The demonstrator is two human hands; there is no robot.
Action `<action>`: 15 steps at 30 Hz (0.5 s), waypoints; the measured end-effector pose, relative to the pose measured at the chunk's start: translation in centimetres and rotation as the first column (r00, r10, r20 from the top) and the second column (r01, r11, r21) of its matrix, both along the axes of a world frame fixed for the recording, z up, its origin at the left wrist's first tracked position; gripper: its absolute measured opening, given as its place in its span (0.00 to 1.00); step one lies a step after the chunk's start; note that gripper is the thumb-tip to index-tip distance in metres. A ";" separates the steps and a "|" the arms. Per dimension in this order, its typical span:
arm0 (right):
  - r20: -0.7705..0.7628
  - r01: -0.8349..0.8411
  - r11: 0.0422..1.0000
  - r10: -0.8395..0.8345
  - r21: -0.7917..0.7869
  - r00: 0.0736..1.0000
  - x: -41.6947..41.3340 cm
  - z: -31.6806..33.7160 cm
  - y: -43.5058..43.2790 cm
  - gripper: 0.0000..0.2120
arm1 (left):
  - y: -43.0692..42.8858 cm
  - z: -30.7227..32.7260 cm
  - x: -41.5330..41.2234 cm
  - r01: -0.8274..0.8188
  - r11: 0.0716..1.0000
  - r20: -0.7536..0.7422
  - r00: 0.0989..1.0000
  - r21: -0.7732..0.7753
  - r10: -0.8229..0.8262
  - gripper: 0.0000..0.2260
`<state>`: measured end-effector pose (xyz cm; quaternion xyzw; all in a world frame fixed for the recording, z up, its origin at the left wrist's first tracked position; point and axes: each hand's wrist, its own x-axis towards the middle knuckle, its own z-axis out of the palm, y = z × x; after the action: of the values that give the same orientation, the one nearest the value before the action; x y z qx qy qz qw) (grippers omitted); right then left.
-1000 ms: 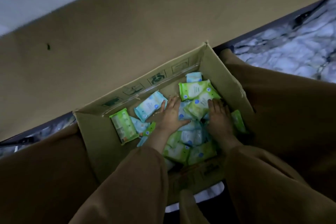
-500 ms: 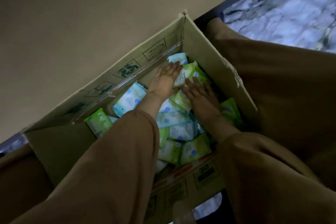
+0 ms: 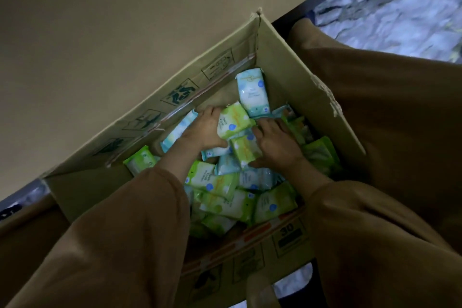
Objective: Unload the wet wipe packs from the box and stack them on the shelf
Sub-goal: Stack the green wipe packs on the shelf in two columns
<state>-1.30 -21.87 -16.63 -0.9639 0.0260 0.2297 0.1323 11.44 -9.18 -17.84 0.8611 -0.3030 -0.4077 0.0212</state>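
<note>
hands | left hand [image 3: 203, 130]; right hand [image 3: 275, 144] | earlier pressing flat; now gripping green packs [image 3: 233, 124]

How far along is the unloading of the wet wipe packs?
Nothing visibly done: no shelf is in view. In hand: the left hand grips the upper green pack, the right hand the lower green pack, inside the cardboard box. Left: the loose packs piled beneath them.

"30" on box [image 3: 287, 232] near flap; pack [image 3: 232, 124] txt unreadable.
</note>
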 end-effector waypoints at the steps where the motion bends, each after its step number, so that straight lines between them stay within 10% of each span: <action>1: -0.009 0.039 0.998 -0.038 0.046 0.999 0.0 -0.3 -0.2 0.44 | 0.4 -0.2 -0.4 -0.019 1.000 -0.033 0.999 -0.004 0.019 0.45; 7: -0.268 0.092 0.978 -0.038 0.190 0.963 1.4 -0.5 -2.1 0.44 | 0.5 -1.0 -0.9 -0.167 0.984 -0.024 0.986 -0.070 0.165 0.42; 15: 0.054 0.089 0.993 -0.085 -0.079 0.995 -0.6 1.4 -0.7 0.36 | 2.3 1.9 -3.2 -0.222 0.963 0.147 0.959 -0.152 0.244 0.33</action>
<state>-1.87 -22.59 -15.26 -0.9719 0.0739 0.1979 0.1035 8.25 -6.91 -15.98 0.9181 -0.2268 -0.3086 0.1019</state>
